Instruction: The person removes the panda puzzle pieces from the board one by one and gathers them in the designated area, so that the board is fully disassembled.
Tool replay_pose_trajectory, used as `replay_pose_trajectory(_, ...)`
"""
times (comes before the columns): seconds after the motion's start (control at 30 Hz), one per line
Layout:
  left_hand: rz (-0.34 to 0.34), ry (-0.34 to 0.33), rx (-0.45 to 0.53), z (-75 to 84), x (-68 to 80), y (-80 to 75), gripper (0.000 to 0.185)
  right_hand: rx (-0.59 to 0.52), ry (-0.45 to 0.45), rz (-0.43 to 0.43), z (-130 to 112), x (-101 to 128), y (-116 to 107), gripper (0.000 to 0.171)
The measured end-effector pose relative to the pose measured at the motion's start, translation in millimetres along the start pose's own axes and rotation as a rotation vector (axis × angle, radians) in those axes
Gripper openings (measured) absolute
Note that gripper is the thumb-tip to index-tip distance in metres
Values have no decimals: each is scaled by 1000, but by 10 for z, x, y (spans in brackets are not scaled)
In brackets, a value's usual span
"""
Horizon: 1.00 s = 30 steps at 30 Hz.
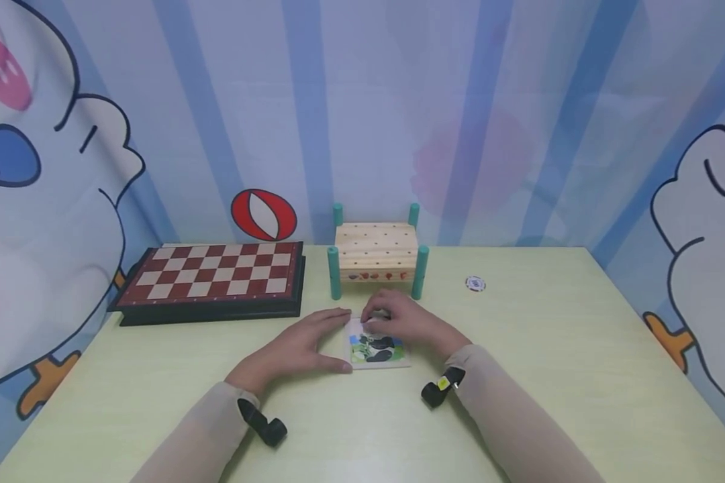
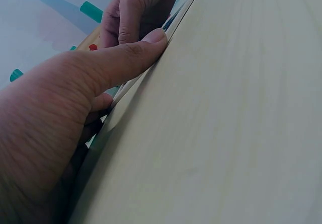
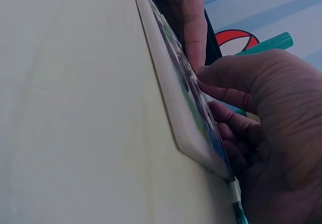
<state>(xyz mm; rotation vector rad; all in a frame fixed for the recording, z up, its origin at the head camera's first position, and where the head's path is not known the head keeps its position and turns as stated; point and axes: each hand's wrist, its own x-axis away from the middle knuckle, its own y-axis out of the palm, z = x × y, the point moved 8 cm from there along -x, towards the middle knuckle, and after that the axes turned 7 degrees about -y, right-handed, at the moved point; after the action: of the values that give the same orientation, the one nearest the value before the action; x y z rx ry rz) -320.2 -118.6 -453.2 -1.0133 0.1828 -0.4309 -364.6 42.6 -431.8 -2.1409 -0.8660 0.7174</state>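
Observation:
A small panda jigsaw puzzle [image 1: 377,349] in a pale flat frame lies on the table; its upper part looks pale. My left hand [image 1: 305,345] rests at the frame's left side, fingers extended to the upper corner and thumb at the lower one. In the left wrist view the left thumb [image 2: 136,58] lies along the frame's edge. My right hand [image 1: 405,322] is over the upper part, thumb and index finger pinched together at the surface. The puzzle piece between them is mostly hidden. The right wrist view shows the frame [image 3: 171,98] edge-on beside the right hand [image 3: 271,108].
Behind the puzzle stands a wooden pegboard [image 1: 376,245] on green posts. A red-and-white chessboard box [image 1: 211,278] occupies the back left. To the right lies a round chip [image 1: 475,284] on the pale table [image 1: 580,362]. A printed curtain [image 1: 362,121] hangs behind.

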Motion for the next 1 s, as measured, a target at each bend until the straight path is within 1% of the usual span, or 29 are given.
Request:
replay_pose_trajectory(0.17, -5, -5, -7, -6, -8, 18, 99, -3, 22, 4, 51, 8, 25, 12)
replay_pose_trajectory(0.3, -7, -7, -12, -10, -13, 13, 98, -26, 29, 6, 33, 3, 16, 13)
replay_pose_trajectory(0.57, -7, -11, -6, -20, -14, 8, 99, -19, 17, 24, -9, -1, -2, 12)
replay_pose_trajectory(1.0, -2, -5, -1, -21, -24, 18, 100, -42, -23, 42, -20, -2, -19, 13)
